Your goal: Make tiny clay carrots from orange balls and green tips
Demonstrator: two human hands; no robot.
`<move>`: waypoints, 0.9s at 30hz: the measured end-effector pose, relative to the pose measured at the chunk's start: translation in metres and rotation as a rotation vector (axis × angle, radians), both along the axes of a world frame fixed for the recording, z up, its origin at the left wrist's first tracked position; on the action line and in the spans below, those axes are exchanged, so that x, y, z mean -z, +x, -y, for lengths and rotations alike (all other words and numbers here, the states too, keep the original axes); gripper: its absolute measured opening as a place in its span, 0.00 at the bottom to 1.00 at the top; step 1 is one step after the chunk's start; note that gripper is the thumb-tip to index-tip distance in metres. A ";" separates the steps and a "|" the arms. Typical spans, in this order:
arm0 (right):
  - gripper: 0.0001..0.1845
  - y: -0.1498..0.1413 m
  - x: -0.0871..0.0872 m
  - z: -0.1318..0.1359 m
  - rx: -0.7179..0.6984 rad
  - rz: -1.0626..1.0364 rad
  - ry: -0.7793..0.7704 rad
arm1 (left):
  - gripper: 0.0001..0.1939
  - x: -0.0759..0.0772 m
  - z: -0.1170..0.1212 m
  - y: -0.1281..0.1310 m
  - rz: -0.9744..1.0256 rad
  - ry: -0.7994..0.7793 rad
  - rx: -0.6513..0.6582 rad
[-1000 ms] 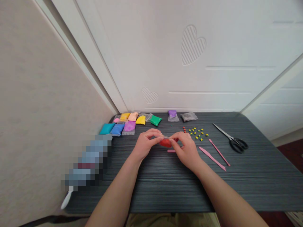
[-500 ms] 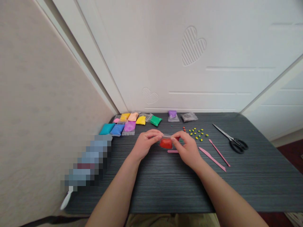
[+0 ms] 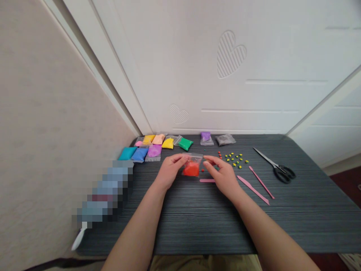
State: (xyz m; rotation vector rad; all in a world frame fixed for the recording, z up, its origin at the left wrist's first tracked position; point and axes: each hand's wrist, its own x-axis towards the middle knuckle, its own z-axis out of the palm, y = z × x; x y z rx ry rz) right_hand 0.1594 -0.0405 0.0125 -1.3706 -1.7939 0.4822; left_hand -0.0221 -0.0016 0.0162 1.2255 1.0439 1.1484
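A clear zip bag (image 3: 191, 169) with a red, clay-like lump inside is pinched at its upper left by my left hand (image 3: 168, 171). My right hand (image 3: 223, 175) is just right of the bag, thumb and index finger apart; whether a fingertip still brushes the bag's corner is hard to see. Between the bag and that hand, a small red piece (image 3: 202, 170) lies on the dark table. Below it, a pink modelling tool (image 3: 207, 180) runs partly under my right hand.
Several small yellow-green pieces (image 3: 237, 162) lie right of centre. Farther right are a pink knife-like tool (image 3: 253, 190), a thin pink stick (image 3: 262, 183) and black-handled scissors (image 3: 278, 168). Bags of coloured clay, including a green one (image 3: 185, 143) and a purple one (image 3: 205, 137), line the back.
The bag has moved left with my left hand. My right fingers have come off its top edge and parted, uncovering the small red piece.
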 end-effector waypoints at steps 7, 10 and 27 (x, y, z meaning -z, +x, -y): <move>0.08 0.002 0.013 -0.003 -0.028 0.278 0.010 | 0.11 0.024 -0.024 -0.021 0.160 -0.046 -0.351; 0.06 0.001 0.017 -0.005 -0.046 0.302 -0.005 | 0.12 0.026 -0.026 -0.023 0.183 -0.083 -0.363; 0.12 0.001 -0.003 -0.001 -0.208 -0.538 -0.298 | 0.14 0.034 -0.033 -0.033 0.047 -0.089 -0.411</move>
